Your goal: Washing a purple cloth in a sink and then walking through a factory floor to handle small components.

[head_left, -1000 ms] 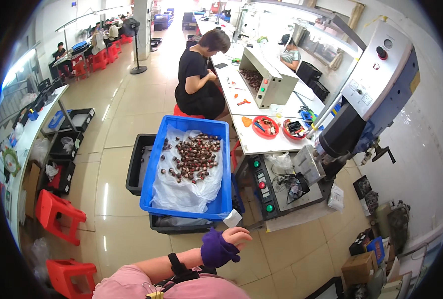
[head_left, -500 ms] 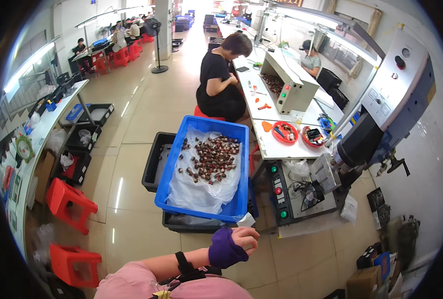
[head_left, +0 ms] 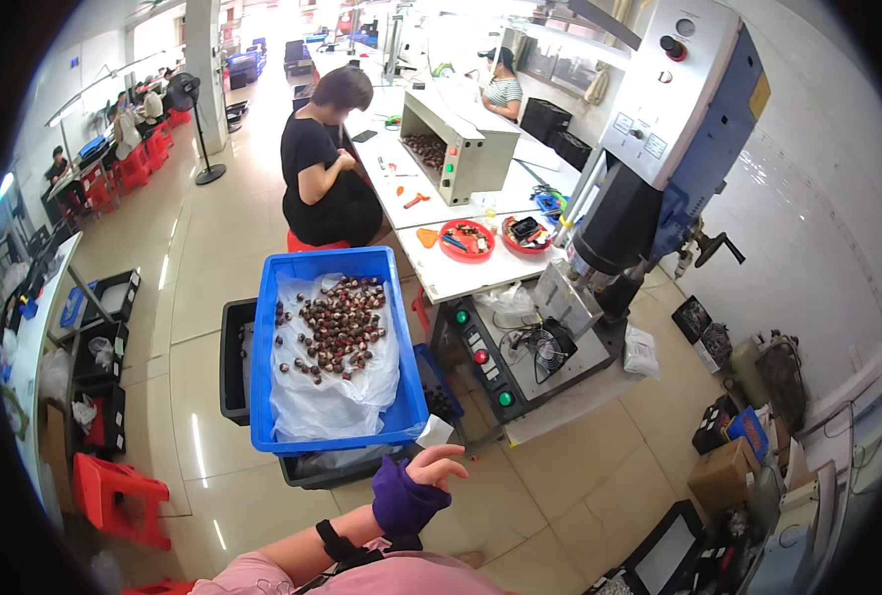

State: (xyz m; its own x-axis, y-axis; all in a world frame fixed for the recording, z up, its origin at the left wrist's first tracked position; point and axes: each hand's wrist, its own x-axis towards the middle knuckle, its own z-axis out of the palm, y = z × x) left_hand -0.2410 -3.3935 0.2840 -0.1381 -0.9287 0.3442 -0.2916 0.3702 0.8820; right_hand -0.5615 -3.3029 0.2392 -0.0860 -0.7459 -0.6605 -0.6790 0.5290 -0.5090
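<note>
My left hand (head_left: 427, 482), in a purple wrist wrap with a black band on the forearm, hovers just beyond the near right corner of a blue plastic bin (head_left: 334, 443). Its fingers are loosely stretched and apart, with nothing seen in them. Close to the fingertips, a white paper slip (head_left: 434, 430) sits at the bin's corner. Crumpled white plastic sheeting (head_left: 307, 409) lines the bin, and many small round dark-brown and whitish pieces (head_left: 342, 327) lie on it. My right hand is out of the picture.
Black crates (head_left: 238, 362) stand under and beside the bin. To the right is a bench machine (head_left: 634, 213) with a button panel (head_left: 481, 357). A person (head_left: 327, 169) sits at the white table (head_left: 431, 273). Red stools (head_left: 119, 496) stand left; a cardboard box (head_left: 724, 476) lies right.
The view has turned to the right, so the bin, table and machine sit farther left. My left hand's fingers have straightened somewhat from a looser curl.
</note>
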